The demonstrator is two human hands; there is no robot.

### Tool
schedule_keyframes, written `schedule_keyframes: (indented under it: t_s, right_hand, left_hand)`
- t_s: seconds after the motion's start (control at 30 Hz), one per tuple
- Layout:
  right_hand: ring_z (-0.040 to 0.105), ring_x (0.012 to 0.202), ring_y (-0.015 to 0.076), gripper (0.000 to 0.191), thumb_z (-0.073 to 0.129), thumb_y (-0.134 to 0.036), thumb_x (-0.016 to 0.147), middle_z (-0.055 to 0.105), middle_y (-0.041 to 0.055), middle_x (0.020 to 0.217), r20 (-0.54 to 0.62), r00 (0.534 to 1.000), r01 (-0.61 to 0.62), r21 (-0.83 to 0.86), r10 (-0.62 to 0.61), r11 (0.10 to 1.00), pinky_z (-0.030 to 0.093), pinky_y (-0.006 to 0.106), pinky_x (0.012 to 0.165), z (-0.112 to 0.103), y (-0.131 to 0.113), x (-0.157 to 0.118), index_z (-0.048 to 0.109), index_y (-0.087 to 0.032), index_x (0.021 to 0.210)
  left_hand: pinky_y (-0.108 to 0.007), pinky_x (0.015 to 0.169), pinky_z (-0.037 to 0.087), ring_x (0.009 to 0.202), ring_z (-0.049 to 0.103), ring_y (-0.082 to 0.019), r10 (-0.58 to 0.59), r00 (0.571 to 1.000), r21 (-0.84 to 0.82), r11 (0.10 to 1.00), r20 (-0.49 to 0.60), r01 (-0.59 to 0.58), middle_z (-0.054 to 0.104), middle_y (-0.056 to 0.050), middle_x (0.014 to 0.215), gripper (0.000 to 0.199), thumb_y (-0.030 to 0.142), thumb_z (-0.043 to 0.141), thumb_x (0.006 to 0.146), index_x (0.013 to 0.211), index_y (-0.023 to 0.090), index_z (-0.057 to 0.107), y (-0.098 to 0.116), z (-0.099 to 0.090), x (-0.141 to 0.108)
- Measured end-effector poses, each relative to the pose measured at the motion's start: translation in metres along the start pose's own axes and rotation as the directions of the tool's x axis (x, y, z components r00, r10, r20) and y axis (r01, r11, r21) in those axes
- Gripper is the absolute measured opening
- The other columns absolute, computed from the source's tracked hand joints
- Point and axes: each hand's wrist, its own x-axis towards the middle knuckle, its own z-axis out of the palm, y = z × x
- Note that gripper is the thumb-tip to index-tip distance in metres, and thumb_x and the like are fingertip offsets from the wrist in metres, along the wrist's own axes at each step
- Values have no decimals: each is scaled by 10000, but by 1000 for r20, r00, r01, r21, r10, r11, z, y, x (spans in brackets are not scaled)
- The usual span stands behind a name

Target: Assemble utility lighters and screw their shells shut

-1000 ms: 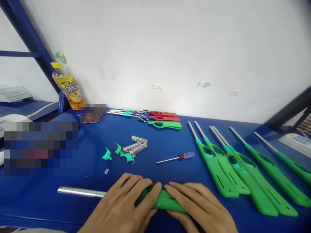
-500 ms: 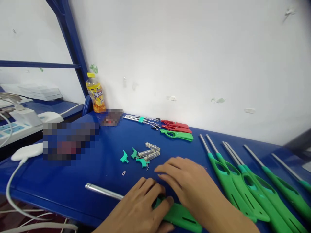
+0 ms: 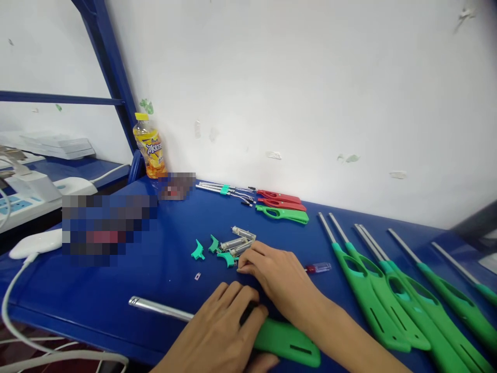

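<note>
L hand (image 3: 221, 326) is wrapped over a long-nosed lighter w/ green plastic body and silver metal tube (image 3: 287, 342), pinning it to the blue tabletop (image 3: 116, 285): tube sticks out left of the grip, slotted handle end out right. R hand (image 3: 281, 277), just beyond the L grip, is reaching fwd w/ thumb + index drawn narrow by the tips; can't tell if anything's b/w them.

Right at those fingertips: a teal Y-shaped plastic piece (image 3: 225, 259), one of 3, plus clear plastic cylinders w/ metal ends (image 3: 233, 243) just behind. A tiny flat metal plate w/ a hole (image 3: 198, 276) lies left of the R pinch, apart from it. Screwdriver w/ purple see-through handle (image 3: 320, 267) is to the right, partly hidden behind R hand. More green lighters w/ metal tubes (image 3: 423, 326) lie in a row well right of both hands.

Step in hand, prob.: L steadies the lighter while R goes for a small loose part. Next move, I'd say, calls for a fine fingertip pinch w/o nudging the neighboring bits, L grip firm so the lighter doesn't roll.
</note>
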Motion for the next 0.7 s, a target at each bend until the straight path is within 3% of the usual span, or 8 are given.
schedule_keyframes:
  t_s: [0.13, 0.3, 0.43, 0.5, 0.6, 0.7]
  right_hand:
    - [708, 856, 172, 124, 645, -139, 1035, 744, -11, 995, -34, 999, -3, 64, 5, 998, 404, 278, 690, -5, 2, -4, 690, -224, 956]
    - [671, 726, 125, 232, 515, -51, 1040, 720, -39, 836, -73, 997, 3, 214, 14, 977, 450, 233, 689, -23, 6, -7, 653, -226, 977]
    - [700, 778, 122, 221, 544, -53, 1029, 752, -38, 879, -130, 992, 45, 307, -5, 951, 486, 220, 737, -32, 7, -8, 655, -232, 963]
    - [714, 804, 118, 190, 579, -85, 1040, 770, -51, 909, -158, 987, 62, 334, -9, 940, 496, 214, 758, -33, 5, -9, 671, -248, 1006]
    - [732, 868, 106, 170, 652, -118, 1031, 783, -72, 966, -185, 983, 79, 351, -13, 933, 508, 202, 798, -32, 1, -10, 686, -275, 1087]
    - [735, 901, 103, 177, 696, -128, 1010, 780, -78, 995, -211, 977, 88, 334, -16, 938, 515, 202, 816, -30, -4, -11, 693, -283, 1095]
  left_hand:
    - [-478, 875, 635, 1004, 704, -294, -60, 998, -64, 996, 34, 62, 706, -23, 1160, 406, 381, 882, 875, 1175, 249, 642, 0, -2, 2]
    - [-408, 878, 639, 971, 723, -252, -89, 996, -132, 988, -28, 85, 711, -3, 1146, 494, 273, 900, 855, 1253, 275, 607, -1, 1, -1]
    - [-369, 910, 648, 1016, 741, -247, -99, 986, -107, 991, -135, 85, 714, -33, 1237, 921, 190, 962, 756, 1514, 266, 445, -4, 4, -5]
    - [-324, 874, 651, 967, 744, -220, -112, 983, -135, 987, -146, 92, 725, -16, 1190, 1019, 125, 977, 708, 1548, 257, 415, -6, 5, -5]
    - [-292, 837, 646, 910, 743, -193, -126, 975, -206, 975, -181, 87, 736, 15, 1127, 941, 87, 990, 676, 1467, 278, 518, -9, 5, -5]
    - [-277, 796, 639, 884, 750, -192, -148, 962, -293, 953, -231, 76, 744, 19, 1073, 742, 79, 1007, 646, 1271, 269, 655, -11, 4, -3]
